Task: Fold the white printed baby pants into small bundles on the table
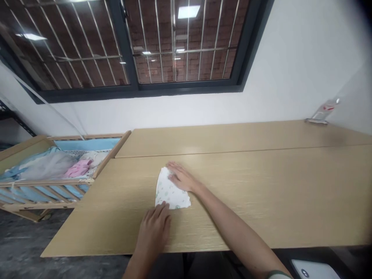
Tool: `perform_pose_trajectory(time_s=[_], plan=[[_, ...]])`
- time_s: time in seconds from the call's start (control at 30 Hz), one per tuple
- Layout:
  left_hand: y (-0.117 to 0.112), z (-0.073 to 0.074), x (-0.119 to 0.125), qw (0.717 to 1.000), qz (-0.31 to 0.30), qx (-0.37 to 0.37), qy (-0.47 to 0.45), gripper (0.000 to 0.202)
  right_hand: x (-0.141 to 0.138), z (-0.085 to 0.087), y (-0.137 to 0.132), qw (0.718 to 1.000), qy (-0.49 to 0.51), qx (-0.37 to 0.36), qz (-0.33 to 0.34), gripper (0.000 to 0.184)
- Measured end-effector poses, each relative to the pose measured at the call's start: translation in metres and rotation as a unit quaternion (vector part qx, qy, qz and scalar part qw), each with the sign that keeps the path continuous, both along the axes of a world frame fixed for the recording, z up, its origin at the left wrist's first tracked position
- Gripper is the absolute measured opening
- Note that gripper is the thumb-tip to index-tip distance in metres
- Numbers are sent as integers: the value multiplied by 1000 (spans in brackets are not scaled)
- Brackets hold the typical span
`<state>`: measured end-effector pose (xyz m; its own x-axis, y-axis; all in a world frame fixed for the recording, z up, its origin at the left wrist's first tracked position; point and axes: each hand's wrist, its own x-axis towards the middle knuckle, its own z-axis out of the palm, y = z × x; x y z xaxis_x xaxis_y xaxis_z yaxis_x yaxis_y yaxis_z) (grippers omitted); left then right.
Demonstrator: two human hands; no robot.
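A small white cloth with a faint green print [170, 190] lies folded on the light wooden table [261, 193]. My right hand [181, 177] rests flat on the cloth's far right part, fingers stretched out and pointing left. My left hand [154, 228] lies on the table at the cloth's near edge, fingers together and touching the fabric, holding nothing.
A wooden baby cot [55, 170] with blue, grey and pink fabrics stands to the left of the table. A small clear stand [321, 112] sits at the table's far right corner by the white wall. A barred window [130, 42] is above.
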<state>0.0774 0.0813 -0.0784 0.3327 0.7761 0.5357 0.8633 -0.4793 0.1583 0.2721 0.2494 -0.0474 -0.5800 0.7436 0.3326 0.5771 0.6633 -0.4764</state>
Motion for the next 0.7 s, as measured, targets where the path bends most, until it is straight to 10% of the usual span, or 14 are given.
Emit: perform_pose_trajectory(time_s=[0.13,0.3,0.5,0.7], plan=[[23,5,-29,997,-71,-17,-26,24,16,9,-5,994,99,20,-34,34],[31,9,-36,993,-118,-21,-1,23,24,27,-19,984,129,-126,-3,20],[39,17,-30,993,-100,-69,9,30,31,45,-31,967,71,-228,86,34],[72,59,-27,963,-39,-267,21,32,46,58,-39,946,8,-308,99,79]])
